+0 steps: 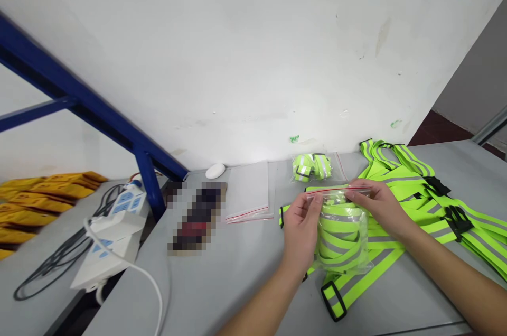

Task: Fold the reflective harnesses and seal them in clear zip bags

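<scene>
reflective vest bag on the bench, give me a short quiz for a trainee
1. True or false: the left hand and right hand both pinch the top of the clear zip bag of coiled reflective strap.
2. Fill in: the spread-out vest carries black plastic ____.
3. What colour runs along the seal of the flat clear bag? a) red b) blue c) black

Key: 1 true; 2 buckles; 3 a

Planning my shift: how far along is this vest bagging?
Done: one bagged reflective vest lies by the wall. In hand: the left hand and right hand pinch the red seal of a clear bag around a folded vest. Left: an unbagged vest and flat bags.
</scene>
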### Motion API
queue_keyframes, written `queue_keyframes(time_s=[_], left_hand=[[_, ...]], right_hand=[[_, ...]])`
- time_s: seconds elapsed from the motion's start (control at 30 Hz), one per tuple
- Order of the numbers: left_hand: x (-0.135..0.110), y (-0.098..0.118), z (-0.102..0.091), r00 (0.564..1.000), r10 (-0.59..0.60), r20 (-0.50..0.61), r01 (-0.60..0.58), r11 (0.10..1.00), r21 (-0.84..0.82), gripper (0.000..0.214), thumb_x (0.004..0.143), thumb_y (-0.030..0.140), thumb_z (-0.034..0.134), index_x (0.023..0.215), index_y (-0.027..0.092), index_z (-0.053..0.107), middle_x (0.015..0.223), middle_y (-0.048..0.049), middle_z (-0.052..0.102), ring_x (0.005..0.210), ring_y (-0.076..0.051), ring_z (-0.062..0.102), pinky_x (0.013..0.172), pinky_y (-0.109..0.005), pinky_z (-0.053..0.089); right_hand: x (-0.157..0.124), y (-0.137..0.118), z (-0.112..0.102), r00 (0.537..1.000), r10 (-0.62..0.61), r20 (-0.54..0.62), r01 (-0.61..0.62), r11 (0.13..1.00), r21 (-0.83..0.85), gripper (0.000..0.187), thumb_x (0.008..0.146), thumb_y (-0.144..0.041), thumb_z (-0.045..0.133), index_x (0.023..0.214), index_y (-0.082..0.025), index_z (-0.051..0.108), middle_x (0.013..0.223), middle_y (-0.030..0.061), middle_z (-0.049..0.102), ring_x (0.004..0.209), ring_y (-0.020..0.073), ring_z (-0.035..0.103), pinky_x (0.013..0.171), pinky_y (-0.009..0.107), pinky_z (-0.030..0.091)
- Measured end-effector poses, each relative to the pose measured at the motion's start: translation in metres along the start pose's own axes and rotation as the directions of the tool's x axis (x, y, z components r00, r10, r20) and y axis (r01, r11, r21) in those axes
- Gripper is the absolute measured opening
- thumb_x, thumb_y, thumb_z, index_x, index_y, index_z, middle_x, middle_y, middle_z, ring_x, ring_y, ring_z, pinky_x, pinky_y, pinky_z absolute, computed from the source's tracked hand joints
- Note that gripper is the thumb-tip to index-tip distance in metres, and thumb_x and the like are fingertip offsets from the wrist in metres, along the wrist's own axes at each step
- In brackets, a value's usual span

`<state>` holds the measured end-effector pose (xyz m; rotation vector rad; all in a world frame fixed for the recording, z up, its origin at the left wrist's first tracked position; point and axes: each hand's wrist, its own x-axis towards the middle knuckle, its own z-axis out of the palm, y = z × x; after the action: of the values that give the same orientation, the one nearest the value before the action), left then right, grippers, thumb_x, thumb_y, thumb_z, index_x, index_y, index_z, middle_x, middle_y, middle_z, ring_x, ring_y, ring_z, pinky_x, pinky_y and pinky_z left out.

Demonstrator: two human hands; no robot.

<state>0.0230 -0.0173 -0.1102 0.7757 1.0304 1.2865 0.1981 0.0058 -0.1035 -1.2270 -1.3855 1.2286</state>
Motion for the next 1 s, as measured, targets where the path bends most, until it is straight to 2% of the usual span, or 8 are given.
queue_keyframes(time_s=[0.13, 0.2, 0.43, 0.6, 0.77, 1.0], left_hand=[[0.000, 0.003, 0.003, 0.989, -0.123, 0.076, 0.127, 0.991, -0.048, 0.037, 0.073, 0.044, 0.076, 0.096, 0.016, 0.071, 0.083, -0.0067, 0.074, 0.076, -0.021, 0.069, 0.072, -0.032, 0.055], [-0.001, 0.005, 0.005, 0.986, -0.145, 0.082, 0.149, 0.988, -0.047, 0.038, 0.072, 0.044, 0.077, 0.096, 0.014, 0.072, 0.085, -0.0083, 0.075, 0.079, -0.022, 0.070, 0.074, -0.033, 0.055], [0.000, 0.006, 0.008, 0.987, -0.158, 0.014, 0.159, 0.986, -0.059, 0.038, 0.068, 0.044, 0.079, 0.091, 0.013, 0.073, 0.090, -0.0104, 0.075, 0.081, -0.023, 0.070, 0.073, -0.032, 0.055], [0.003, 0.004, 0.004, 0.992, -0.121, -0.033, 0.119, 0.990, -0.073, 0.038, 0.068, 0.045, 0.079, 0.088, 0.013, 0.074, 0.087, -0.0099, 0.076, 0.081, -0.023, 0.070, 0.073, -0.033, 0.055], [0.007, 0.002, 0.001, 0.995, -0.084, -0.047, 0.082, 0.995, -0.053, 0.037, 0.070, 0.045, 0.078, 0.089, 0.014, 0.074, 0.086, -0.0083, 0.076, 0.082, -0.023, 0.070, 0.073, -0.032, 0.055], [0.007, 0.003, 0.002, 0.995, -0.080, -0.057, 0.079, 0.997, -0.021, 0.040, 0.070, 0.046, 0.077, 0.090, 0.012, 0.073, 0.089, -0.0098, 0.076, 0.080, -0.023, 0.070, 0.069, -0.031, 0.055]], right_hand=[[-0.001, -0.001, 0.002, 0.999, -0.033, 0.012, 0.033, 0.999, -0.005, 0.026, 0.078, -0.048, 0.070, 0.078, -0.021, 0.070, 0.076, 0.0020, 0.060, 0.070, 0.0167, 0.053, 0.064, 0.028, 0.042], [-0.002, -0.001, 0.003, 0.999, -0.050, 0.015, 0.050, 0.999, -0.001, 0.026, 0.078, -0.047, 0.070, 0.077, -0.021, 0.070, 0.075, 0.0013, 0.060, 0.070, 0.0162, 0.053, 0.065, 0.028, 0.042], [-0.001, 0.002, 0.004, 0.999, -0.036, 0.034, 0.034, 0.999, 0.031, 0.022, 0.080, -0.043, 0.070, 0.080, -0.021, 0.069, 0.076, 0.0004, 0.061, 0.071, 0.0150, 0.054, 0.066, 0.027, 0.041], [0.005, 0.004, -0.008, 0.989, 0.006, 0.145, -0.026, 0.990, 0.136, 0.020, 0.080, -0.040, 0.072, 0.087, -0.022, 0.066, 0.080, 0.0000, 0.065, 0.075, 0.0153, 0.058, 0.070, 0.027, 0.045], [0.011, 0.007, -0.022, 0.997, -0.019, 0.071, 0.008, 0.988, 0.154, 0.019, 0.080, -0.039, 0.072, 0.078, -0.021, 0.065, 0.079, 0.0000, 0.065, 0.075, 0.0144, 0.058, 0.074, 0.027, 0.045], [0.011, 0.004, -0.017, 0.992, -0.121, 0.020, 0.118, 0.985, 0.130, 0.017, 0.080, -0.038, 0.072, 0.078, -0.022, 0.068, 0.081, -0.0001, 0.064, 0.076, 0.0141, 0.057, 0.071, 0.026, 0.044]])
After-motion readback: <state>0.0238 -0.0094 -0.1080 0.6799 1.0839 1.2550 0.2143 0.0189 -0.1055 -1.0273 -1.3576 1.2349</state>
